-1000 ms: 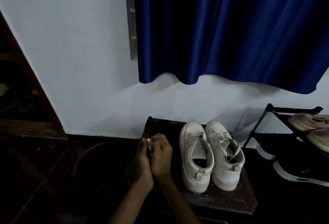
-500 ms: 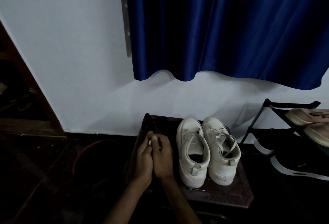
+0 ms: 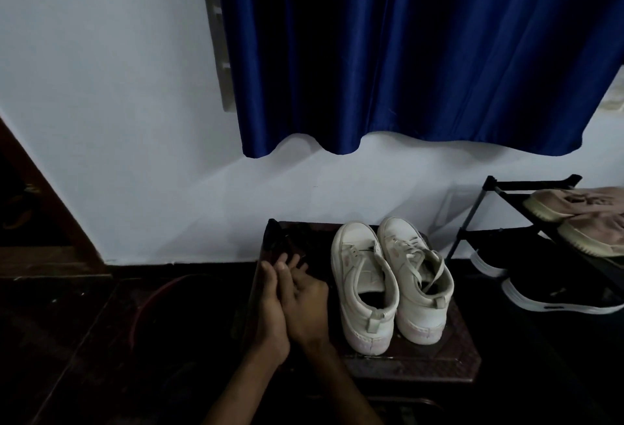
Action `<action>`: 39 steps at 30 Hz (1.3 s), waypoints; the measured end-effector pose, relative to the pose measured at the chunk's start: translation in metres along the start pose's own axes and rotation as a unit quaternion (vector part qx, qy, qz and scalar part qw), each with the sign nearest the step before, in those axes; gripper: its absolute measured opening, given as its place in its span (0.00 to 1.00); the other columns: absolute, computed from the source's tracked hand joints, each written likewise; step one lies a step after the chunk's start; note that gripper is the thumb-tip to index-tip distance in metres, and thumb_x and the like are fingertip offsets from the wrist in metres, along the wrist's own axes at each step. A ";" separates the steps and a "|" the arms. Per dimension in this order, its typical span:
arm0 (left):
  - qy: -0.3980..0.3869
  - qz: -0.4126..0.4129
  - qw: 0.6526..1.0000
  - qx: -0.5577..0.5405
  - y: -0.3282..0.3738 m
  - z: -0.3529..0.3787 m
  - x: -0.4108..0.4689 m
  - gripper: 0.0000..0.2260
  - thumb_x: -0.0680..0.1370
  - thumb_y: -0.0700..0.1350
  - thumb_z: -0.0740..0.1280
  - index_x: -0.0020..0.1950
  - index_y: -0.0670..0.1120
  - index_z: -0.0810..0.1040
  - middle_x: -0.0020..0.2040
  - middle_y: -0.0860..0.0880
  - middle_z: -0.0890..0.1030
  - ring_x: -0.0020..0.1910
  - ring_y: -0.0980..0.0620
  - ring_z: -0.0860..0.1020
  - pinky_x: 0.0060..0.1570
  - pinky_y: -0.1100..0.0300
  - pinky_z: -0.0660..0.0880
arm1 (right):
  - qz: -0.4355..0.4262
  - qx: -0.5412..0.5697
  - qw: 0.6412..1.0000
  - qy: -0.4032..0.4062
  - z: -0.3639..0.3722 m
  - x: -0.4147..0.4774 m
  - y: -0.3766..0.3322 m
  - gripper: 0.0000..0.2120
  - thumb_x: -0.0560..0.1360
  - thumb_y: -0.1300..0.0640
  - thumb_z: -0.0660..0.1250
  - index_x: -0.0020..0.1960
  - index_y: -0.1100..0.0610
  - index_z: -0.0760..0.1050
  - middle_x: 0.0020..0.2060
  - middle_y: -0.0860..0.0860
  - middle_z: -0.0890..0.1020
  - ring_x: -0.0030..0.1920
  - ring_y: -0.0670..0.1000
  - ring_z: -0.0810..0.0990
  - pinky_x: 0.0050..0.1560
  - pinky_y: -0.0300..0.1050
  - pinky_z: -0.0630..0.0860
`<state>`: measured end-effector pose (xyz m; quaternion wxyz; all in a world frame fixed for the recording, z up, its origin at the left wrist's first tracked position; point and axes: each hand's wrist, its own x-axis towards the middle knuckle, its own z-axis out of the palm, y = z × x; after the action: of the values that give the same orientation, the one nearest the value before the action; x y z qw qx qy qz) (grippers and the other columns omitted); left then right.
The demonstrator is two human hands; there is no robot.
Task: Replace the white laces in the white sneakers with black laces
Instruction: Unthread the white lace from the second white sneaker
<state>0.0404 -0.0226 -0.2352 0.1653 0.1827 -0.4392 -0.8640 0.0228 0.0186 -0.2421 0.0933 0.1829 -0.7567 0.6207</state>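
Two white sneakers stand side by side, heels toward me, on a dark wooden stool. The right sneaker carries loose white laces. On the left sneaker I make out only a short bit of white lace near the tongue. My left hand and my right hand lie pressed together over the stool's left part, just left of the left sneaker, fingers pointing away from me. A dark, shiny thing lies at the stool's back left corner, just beyond my fingertips. It is too dark to see whether either hand holds anything.
A black shoe rack at the right holds pinkish shoes above and black shoes with white soles below. A blue curtain hangs over the white wall. A reddish round rim sits on the dark floor to the left.
My hands stay together at the stool's left side. Their fingers were curled close over each other and now stretch further forward. The sneakers have not moved.
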 end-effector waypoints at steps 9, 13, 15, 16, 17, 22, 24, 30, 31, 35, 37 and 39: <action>0.068 0.136 0.988 0.035 -0.017 -0.010 0.015 0.17 0.85 0.46 0.52 0.72 0.43 0.69 0.71 0.48 0.72 0.69 0.56 0.71 0.67 0.59 0.66 | 0.030 -0.032 0.996 0.074 0.007 0.009 0.011 0.09 0.71 0.65 0.63 0.40 0.53 0.66 0.39 0.50 0.71 0.39 0.48 0.70 0.42 0.43 0.68; 0.116 0.152 0.982 -0.004 -0.015 -0.009 0.017 0.19 0.85 0.46 0.52 0.74 0.43 0.65 0.73 0.46 0.68 0.71 0.54 0.68 0.66 0.60 0.67 | 0.051 -0.032 0.998 0.005 0.007 0.009 0.012 0.06 0.75 0.61 0.65 0.47 0.54 0.68 0.40 0.50 0.77 0.38 0.42 0.74 0.40 0.33 0.69; 0.123 0.146 0.981 -0.021 -0.014 -0.009 0.018 0.19 0.84 0.46 0.53 0.74 0.43 0.65 0.72 0.46 0.69 0.68 0.54 0.71 0.62 0.62 0.70 | 0.044 -0.056 0.997 -0.021 0.007 0.011 0.014 0.04 0.78 0.56 0.65 0.48 0.54 0.70 0.38 0.49 0.79 0.36 0.43 0.77 0.38 0.36 0.71; 0.121 0.139 0.982 -0.027 -0.013 -0.009 0.018 0.19 0.85 0.46 0.53 0.74 0.43 0.65 0.72 0.46 0.70 0.67 0.55 0.72 0.59 0.64 0.71 | 0.036 -0.060 0.997 -0.016 0.007 0.011 0.013 0.05 0.78 0.54 0.65 0.47 0.55 0.71 0.38 0.50 0.80 0.36 0.45 0.78 0.39 0.38 0.71; 0.116 0.132 0.984 -0.034 -0.011 -0.008 0.017 0.19 0.85 0.46 0.53 0.75 0.43 0.65 0.72 0.46 0.69 0.67 0.54 0.72 0.59 0.65 0.71 | 0.033 -0.061 0.998 -0.006 0.007 0.011 0.012 0.07 0.79 0.53 0.65 0.47 0.55 0.72 0.37 0.50 0.80 0.37 0.46 0.78 0.39 0.40 0.72; 0.038 0.078 0.992 -0.087 0.005 -0.012 0.010 0.25 0.82 0.56 0.50 0.77 0.49 0.61 0.75 0.55 0.65 0.72 0.52 0.66 0.70 0.55 0.62 | 0.047 -0.181 0.981 -0.051 0.004 0.007 0.001 0.11 0.79 0.47 0.62 0.53 0.54 0.70 0.41 0.55 0.83 0.42 0.57 0.82 0.39 0.46 0.72; 0.002 0.087 0.996 -0.024 0.017 -0.020 0.014 0.26 0.81 0.60 0.48 0.78 0.53 0.59 0.75 0.58 0.66 0.72 0.51 0.67 0.69 0.51 0.65 | 0.054 -0.267 0.959 -0.076 0.002 0.007 0.000 0.10 0.78 0.51 0.62 0.57 0.54 0.69 0.45 0.56 0.83 0.46 0.60 0.82 0.40 0.46 0.72; -0.045 0.115 0.982 0.144 0.043 -0.029 0.020 0.33 0.76 0.69 0.51 0.76 0.53 0.63 0.72 0.58 0.70 0.67 0.55 0.73 0.59 0.54 0.73 | 0.053 -0.188 0.980 -0.030 0.004 0.007 0.012 0.16 0.80 0.47 0.58 0.42 0.57 0.74 0.41 0.57 0.83 0.42 0.58 0.81 0.39 0.48 0.74; -0.032 0.108 0.982 0.153 0.038 -0.028 0.017 0.31 0.78 0.65 0.48 0.75 0.50 0.64 0.73 0.55 0.70 0.68 0.54 0.72 0.60 0.56 0.71 | 0.023 -0.204 0.978 -0.038 0.006 0.006 0.012 0.19 0.80 0.46 0.55 0.41 0.58 0.74 0.41 0.58 0.81 0.43 0.59 0.78 0.41 0.49 0.72; 0.047 0.086 0.986 0.138 0.016 -0.027 0.009 0.31 0.79 0.61 0.48 0.72 0.43 0.69 0.71 0.46 0.72 0.65 0.52 0.73 0.66 0.57 0.68 | -0.041 -0.317 0.937 -0.142 0.010 -0.002 0.003 0.22 0.74 0.45 0.48 0.52 0.57 0.74 0.54 0.56 0.76 0.56 0.58 0.70 0.56 0.54 0.67; 0.061 0.080 0.986 0.135 0.015 -0.025 0.008 0.32 0.77 0.63 0.51 0.71 0.43 0.70 0.69 0.46 0.74 0.66 0.49 0.74 0.69 0.53 0.67 | -0.039 -0.293 0.944 -0.144 0.009 -0.004 0.003 0.16 0.75 0.48 0.54 0.55 0.56 0.72 0.55 0.53 0.75 0.57 0.56 0.70 0.60 0.58 0.67; 0.056 0.082 0.985 0.144 0.016 -0.023 0.008 0.33 0.74 0.66 0.52 0.71 0.45 0.71 0.68 0.46 0.75 0.66 0.49 0.74 0.70 0.50 0.67 | -0.044 -0.227 0.967 -0.111 0.005 -0.005 0.001 0.12 0.75 0.50 0.60 0.55 0.53 0.70 0.54 0.49 0.74 0.56 0.52 0.70 0.65 0.58 0.65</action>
<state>0.0456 -0.0512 -0.2360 0.2321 0.2162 -0.5627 -0.7634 0.0273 0.0148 -0.2460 0.0749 0.2577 -0.8744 0.4042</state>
